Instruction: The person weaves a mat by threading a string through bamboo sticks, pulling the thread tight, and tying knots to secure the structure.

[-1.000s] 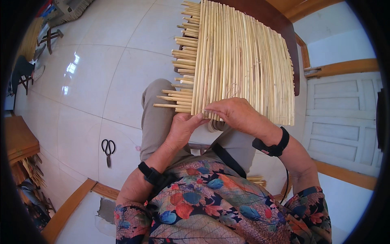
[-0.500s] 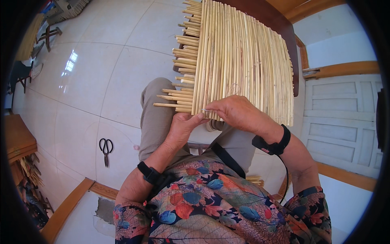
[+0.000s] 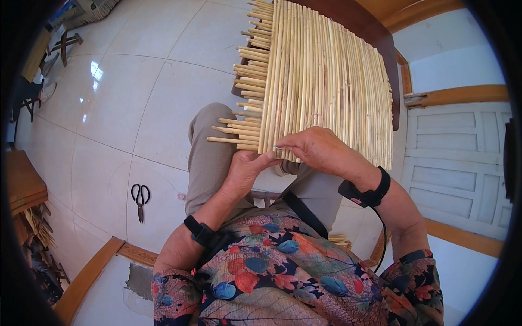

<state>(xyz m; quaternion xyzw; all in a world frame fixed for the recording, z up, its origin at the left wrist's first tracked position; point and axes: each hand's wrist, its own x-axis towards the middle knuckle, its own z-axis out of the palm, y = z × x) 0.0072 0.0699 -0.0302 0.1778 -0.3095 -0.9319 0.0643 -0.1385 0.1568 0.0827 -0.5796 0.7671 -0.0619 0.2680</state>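
A panel of pale, straight plant stalks (image 3: 326,81) lies in front of me, its upper layer running away from me and more stalk ends (image 3: 251,70) jutting out at the left side. My left hand (image 3: 246,169) grips the near left corner, thumb on top and fingers hidden beneath. Just to its right, my right hand (image 3: 315,151) pinches a thin, silvery needle-like piece (image 3: 277,147) against the stalks. A loop of thin thread (image 3: 315,118) rests on the panel beyond my right hand. Both hands are closed and close together.
Black-handled scissors (image 3: 141,202) lie on the tiled floor at the left. Under the panel shows a dark red-brown surface (image 3: 385,60). A wooden box-like piece (image 3: 25,182) stands at far left, a white panelled door (image 3: 451,157) at right.
Both hands keep nearly the same place at the panel's near left corner. The whole view has shifted very slightly; nothing has been let go.
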